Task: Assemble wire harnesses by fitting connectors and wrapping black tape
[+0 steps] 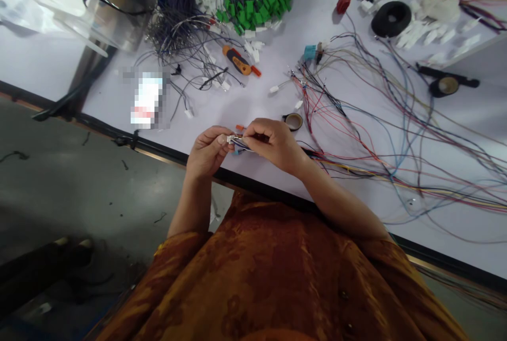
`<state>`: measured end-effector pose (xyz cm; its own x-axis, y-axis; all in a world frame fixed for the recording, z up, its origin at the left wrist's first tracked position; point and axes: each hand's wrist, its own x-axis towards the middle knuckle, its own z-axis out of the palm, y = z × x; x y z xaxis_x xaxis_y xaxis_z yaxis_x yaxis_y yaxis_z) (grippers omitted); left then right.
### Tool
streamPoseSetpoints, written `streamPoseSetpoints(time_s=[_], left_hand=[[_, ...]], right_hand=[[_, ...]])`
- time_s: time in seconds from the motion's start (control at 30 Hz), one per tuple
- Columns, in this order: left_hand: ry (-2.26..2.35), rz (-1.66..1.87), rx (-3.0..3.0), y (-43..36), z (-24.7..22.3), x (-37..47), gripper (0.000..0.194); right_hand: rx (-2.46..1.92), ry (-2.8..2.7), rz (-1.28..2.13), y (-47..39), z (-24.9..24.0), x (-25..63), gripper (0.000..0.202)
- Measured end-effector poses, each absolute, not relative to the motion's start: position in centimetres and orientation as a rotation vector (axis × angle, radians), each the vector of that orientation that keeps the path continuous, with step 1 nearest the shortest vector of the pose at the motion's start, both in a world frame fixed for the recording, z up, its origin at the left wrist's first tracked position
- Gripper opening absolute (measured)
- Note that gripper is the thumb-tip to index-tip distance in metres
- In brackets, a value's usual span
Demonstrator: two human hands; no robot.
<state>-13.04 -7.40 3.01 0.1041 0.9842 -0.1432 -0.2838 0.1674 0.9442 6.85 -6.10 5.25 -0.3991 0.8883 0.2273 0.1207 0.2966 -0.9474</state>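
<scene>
Near the table's front edge, my left hand (208,152) pinches a small white connector (230,140) between thumb and fingers. Just to its right, my right hand (273,143) is closed on thin wires (240,142) that run to that connector. The two hands are close together, with the connector between them. A small light-blue piece (237,149) shows below the wires, and an orange piece (240,127) lies above them. Behind my right hand is a roll of black tape (293,121). Long coloured wires (356,171) extend to the right from beside my right hand.
An orange-black cutter (236,60) lies beyond my hands, below a bundle with green connectors (261,8). At the left are a blurred bright object (147,99) and a clear plastic bag (119,8). A black roll (391,19), white connectors (428,35) and a teal connector (310,53) sit at the right.
</scene>
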Motion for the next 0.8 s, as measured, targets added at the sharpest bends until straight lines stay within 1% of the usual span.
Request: streamPoseSetpoints(time_s=[0.17,0.33,0.47,0.7,0.8], left_hand=[[1.083,1.156,0.961,-7.3,3.1,-12.9,0.039],[1.070,1.166,1.012,-7.4,2.6,-12.9,0.039],[1.111,1.189,1.019,-7.5,2.6,-12.6,0.039],[1.244,1.330,1.151,-8.6,2.0,-11.2,0.022],[1.288,1.400,1.225,-9.0,2.2,-10.7,0.015]], right_hand=[[-0.925,-1.732,1.237,-6.3,5.4,6.9,0.017],[-0.936,-1.699,1.312,-6.4,5.4,7.0,0.019],[-0.949,-1.720,1.296,-6.4,5.5,7.1,0.020],[-0.979,-1.722,1.058,-7.9,4.7,5.9,0.026],[-0.961,-1.686,1.010,-8.1,4.0,5.6,0.025]])
